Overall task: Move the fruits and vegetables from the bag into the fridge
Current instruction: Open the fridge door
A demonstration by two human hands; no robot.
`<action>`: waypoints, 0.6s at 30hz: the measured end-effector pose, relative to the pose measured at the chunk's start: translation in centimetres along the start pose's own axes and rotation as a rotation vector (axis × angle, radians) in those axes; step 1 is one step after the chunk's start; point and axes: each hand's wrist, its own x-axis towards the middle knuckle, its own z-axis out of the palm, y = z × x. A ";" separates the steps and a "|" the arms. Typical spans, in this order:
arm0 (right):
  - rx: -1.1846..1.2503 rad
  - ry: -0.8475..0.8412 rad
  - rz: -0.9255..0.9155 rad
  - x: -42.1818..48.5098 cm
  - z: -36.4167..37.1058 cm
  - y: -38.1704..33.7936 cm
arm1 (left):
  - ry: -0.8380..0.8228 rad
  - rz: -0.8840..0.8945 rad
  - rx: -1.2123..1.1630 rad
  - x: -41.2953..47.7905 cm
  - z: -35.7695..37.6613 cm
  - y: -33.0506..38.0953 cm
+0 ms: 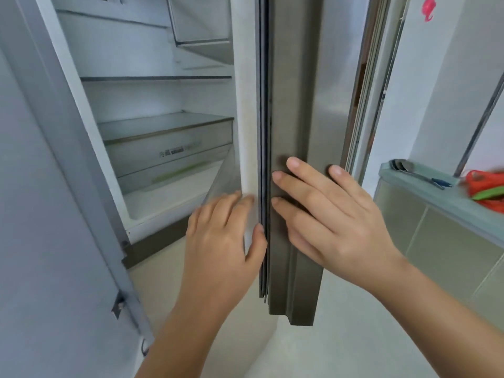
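Door [294,118] of fridge [155,126] stands edge-on at centre, long axis 12-to-6. Left hand [226,236] lies straight-fingered on white inner liner, thumb at gasket. Right hand [330,216] presses flat, fingers spread, on steel face. Orange bag [486,190], blurred, sits on table [425,192] at 3 o'clock, nearer right hand.

Bright, even, cool light; soft shadow under right hand [335,214] on steel door [321,105], faint sheen there. Wide-angle bends fridge [163,126] edges; orange item [485,189] at right edge motion-blurred, rest fairly sharp
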 end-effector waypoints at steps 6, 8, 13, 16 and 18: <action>0.016 -0.013 0.011 -4.2 -2.3 5.0 | 0.025 -0.011 -0.013 0.0 2.1 6.2; 0.010 -0.005 0.028 -5.7 -2.9 6.5 | 0.021 -0.006 -0.002 -0.1 3.1 8.1; 0.034 0.015 0.120 -9.0 -3.8 9.7 | 0.041 -0.004 0.020 0.1 5.5 12.1; 0.054 -0.027 0.200 -11.0 -4.1 11.4 | 0.057 0.015 0.010 0.4 6.9 14.5; 0.070 -0.075 0.260 -12.3 -4.2 12.3 | 0.059 0.029 0.014 0.7 7.9 15.9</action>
